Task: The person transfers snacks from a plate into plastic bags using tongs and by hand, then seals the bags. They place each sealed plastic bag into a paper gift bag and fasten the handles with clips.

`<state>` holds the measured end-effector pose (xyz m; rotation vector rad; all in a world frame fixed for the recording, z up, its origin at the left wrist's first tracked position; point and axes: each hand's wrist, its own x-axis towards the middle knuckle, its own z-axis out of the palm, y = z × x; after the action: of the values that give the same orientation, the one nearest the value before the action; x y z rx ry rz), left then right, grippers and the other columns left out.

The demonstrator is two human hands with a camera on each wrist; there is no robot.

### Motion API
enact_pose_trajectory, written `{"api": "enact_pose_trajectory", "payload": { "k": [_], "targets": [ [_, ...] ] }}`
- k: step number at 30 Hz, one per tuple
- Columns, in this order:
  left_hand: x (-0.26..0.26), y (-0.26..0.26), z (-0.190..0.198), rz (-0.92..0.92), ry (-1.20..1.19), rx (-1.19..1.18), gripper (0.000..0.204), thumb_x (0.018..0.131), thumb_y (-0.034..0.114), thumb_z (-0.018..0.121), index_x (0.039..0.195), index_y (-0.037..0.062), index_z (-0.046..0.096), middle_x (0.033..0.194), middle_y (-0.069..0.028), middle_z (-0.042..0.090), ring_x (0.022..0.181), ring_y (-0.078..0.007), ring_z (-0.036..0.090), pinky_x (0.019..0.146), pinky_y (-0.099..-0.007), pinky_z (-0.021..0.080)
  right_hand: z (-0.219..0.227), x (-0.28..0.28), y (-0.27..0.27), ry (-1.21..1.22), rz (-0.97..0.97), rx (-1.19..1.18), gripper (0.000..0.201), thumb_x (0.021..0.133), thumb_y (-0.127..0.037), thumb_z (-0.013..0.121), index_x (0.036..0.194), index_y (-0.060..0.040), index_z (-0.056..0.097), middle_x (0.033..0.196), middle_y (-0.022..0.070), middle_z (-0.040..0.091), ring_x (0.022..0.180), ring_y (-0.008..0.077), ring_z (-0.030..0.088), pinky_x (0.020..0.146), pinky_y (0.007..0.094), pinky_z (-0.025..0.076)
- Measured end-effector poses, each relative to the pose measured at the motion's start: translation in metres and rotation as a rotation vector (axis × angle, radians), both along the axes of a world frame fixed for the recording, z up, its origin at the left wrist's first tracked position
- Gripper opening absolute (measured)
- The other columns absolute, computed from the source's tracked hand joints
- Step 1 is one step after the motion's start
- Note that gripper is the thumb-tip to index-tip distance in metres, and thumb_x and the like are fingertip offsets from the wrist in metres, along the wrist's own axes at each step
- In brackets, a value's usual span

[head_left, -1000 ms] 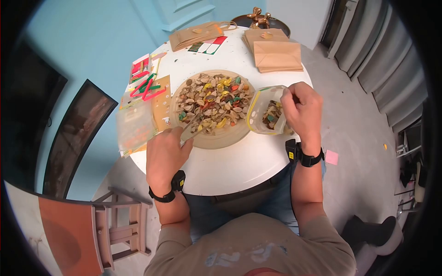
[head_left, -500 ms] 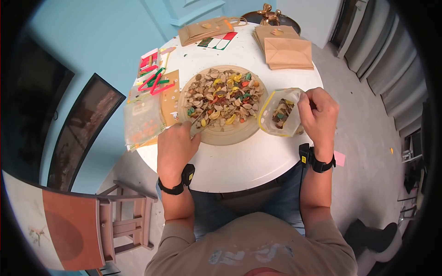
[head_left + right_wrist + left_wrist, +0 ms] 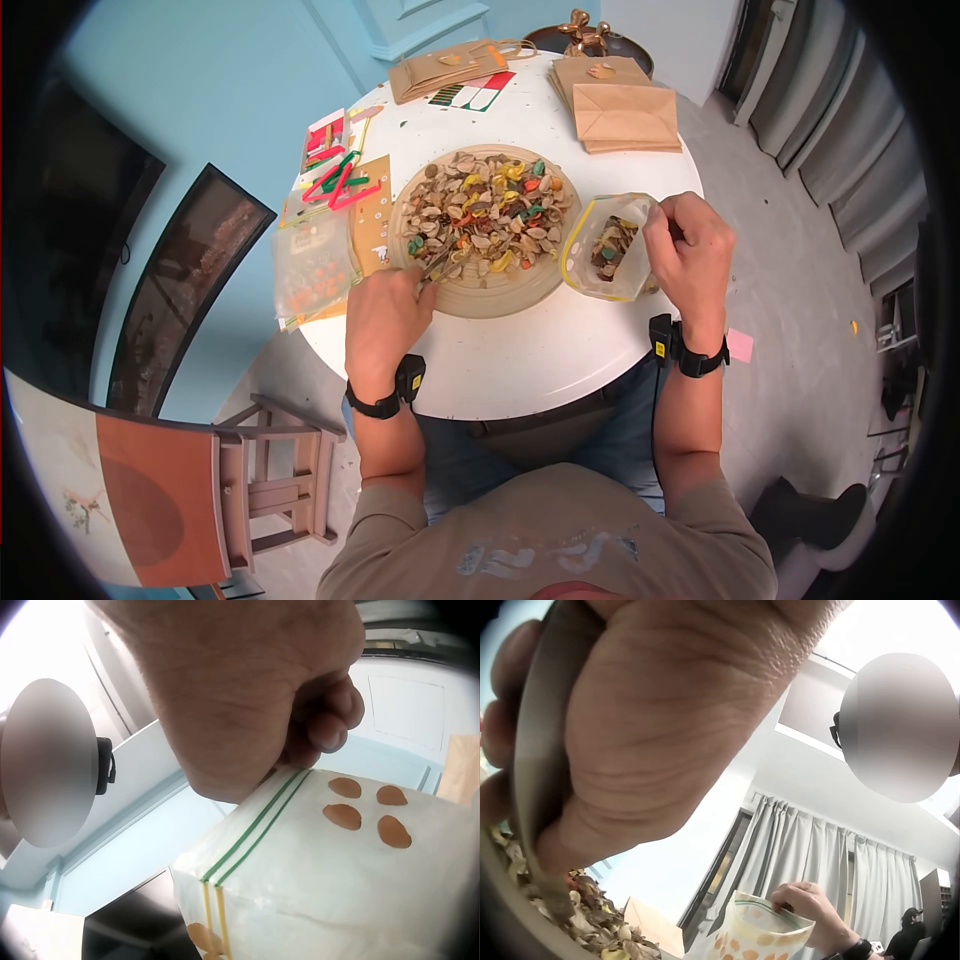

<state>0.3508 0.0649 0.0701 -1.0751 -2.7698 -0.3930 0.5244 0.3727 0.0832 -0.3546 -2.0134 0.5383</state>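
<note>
In the head view my left hand (image 3: 388,325) grips a pair of metal tongs (image 3: 438,266), whose tips reach into the near edge of a heap of dried petals and leaves (image 3: 480,210). Yellow, orange and green pieces are mixed into the heap. It lies on a round, ridged beige plate (image 3: 490,304). To the right, my right hand (image 3: 692,245) pinches the rim of a translucent zip bag (image 3: 585,262), its mouth held wide. Some dried pieces (image 3: 612,248) lie inside. Orange spots (image 3: 343,817) mark the bag in the right wrist view.
Brown paper bags (image 3: 628,118) lie at the back right, and more paper bags (image 3: 448,72) at the back left. Left of the plate are red and green sticks (image 3: 340,182) and a flat spotted pouch (image 3: 312,262). The white round table (image 3: 500,380) ends just before my body.
The head view has shifted slightly. The tongs' tips have moved a little within the near edge of the heap. My right hand keeps its hold on the bag.
</note>
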Motion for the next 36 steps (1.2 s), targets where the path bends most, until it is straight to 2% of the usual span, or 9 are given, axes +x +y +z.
{"api": "enact_pose_trajectory", "payload": {
  "k": [10, 15, 21, 24, 30, 33, 36],
  "targets": [
    [0.011, -0.004, 0.008, -0.053, 0.063, 0.008, 0.020, 0.096, 0.022, 0.082, 0.095, 0.0018, 0.079, 0.077, -0.0215, 0.074, 0.077, -0.0440, 0.074, 0.070, -0.0527, 0.058, -0.002, 0.000, 0.001, 0.006, 0.020, -0.011, 0.010, 0.088, -0.002, 0.074, 0.081, 0.0036, 0.070, 0.074, 0.0159, 0.068, 0.061, 0.0307, 0.064, 0.060, 0.0401, 0.053],
    [0.030, 0.002, 0.028, -0.089, 0.091, 0.062, 0.022, 0.095, 0.020, 0.084, 0.109, 0.0035, 0.080, 0.078, -0.0188, 0.074, 0.073, -0.0422, 0.073, 0.067, -0.0517, 0.056, 0.000, 0.000, 0.002, 0.027, 0.024, -0.007, 0.009, 0.087, -0.002, 0.074, 0.081, 0.0032, 0.071, 0.075, 0.0170, 0.068, 0.061, 0.0325, 0.065, 0.060, 0.0406, 0.054],
    [0.055, 0.020, 0.056, -0.217, 0.149, 0.162, 0.026, 0.093, 0.020, 0.086, 0.112, 0.0032, 0.080, 0.078, -0.0153, 0.072, 0.071, -0.0385, 0.072, 0.063, -0.0492, 0.055, -0.003, -0.002, 0.006, 0.029, 0.039, 0.006, 0.010, 0.086, -0.004, 0.073, 0.078, 0.0015, 0.070, 0.072, 0.0161, 0.065, 0.060, 0.0336, 0.063, 0.060, 0.0406, 0.054],
    [0.071, 0.037, 0.070, -0.259, 0.118, 0.205, 0.026, 0.092, 0.016, 0.088, 0.112, 0.0013, 0.080, 0.086, -0.0193, 0.077, 0.076, -0.0417, 0.073, 0.066, -0.0487, 0.056, -0.001, -0.001, 0.004, 0.050, 0.054, 0.027, 0.010, 0.085, -0.004, 0.073, 0.077, 0.0004, 0.069, 0.072, 0.0153, 0.066, 0.060, 0.0336, 0.064, 0.060, 0.0413, 0.055],
    [0.081, 0.075, 0.061, -0.453, 0.194, 0.174, 0.031, 0.090, 0.018, 0.088, 0.117, 0.0050, 0.078, 0.091, -0.0153, 0.078, 0.081, -0.0386, 0.076, 0.069, -0.0469, 0.060, 0.001, 0.001, 0.003, 0.040, 0.071, 0.014, 0.010, 0.085, -0.005, 0.074, 0.077, 0.0001, 0.069, 0.073, 0.0155, 0.068, 0.063, 0.0343, 0.067, 0.061, 0.0420, 0.056],
    [0.075, 0.093, 0.049, -0.466, 0.212, 0.131, 0.033, 0.089, 0.018, 0.089, 0.117, 0.0051, 0.077, 0.091, -0.0141, 0.078, 0.083, -0.0372, 0.077, 0.070, -0.0459, 0.061, 0.002, 0.002, 0.003, 0.031, 0.064, 0.009, 0.011, 0.086, -0.005, 0.074, 0.077, 0.0001, 0.069, 0.074, 0.0157, 0.069, 0.063, 0.0345, 0.068, 0.061, 0.0424, 0.056],
    [0.069, 0.078, 0.055, -0.421, 0.220, 0.200, 0.034, 0.089, 0.019, 0.088, 0.118, 0.0045, 0.077, 0.092, -0.0143, 0.078, 0.081, -0.0369, 0.077, 0.070, -0.0453, 0.061, 0.003, 0.004, 0.007, 0.043, 0.047, 0.015, 0.011, 0.086, -0.005, 0.073, 0.077, 0.0002, 0.069, 0.073, 0.0157, 0.068, 0.062, 0.0341, 0.067, 0.062, 0.0424, 0.056]
  ]
}}
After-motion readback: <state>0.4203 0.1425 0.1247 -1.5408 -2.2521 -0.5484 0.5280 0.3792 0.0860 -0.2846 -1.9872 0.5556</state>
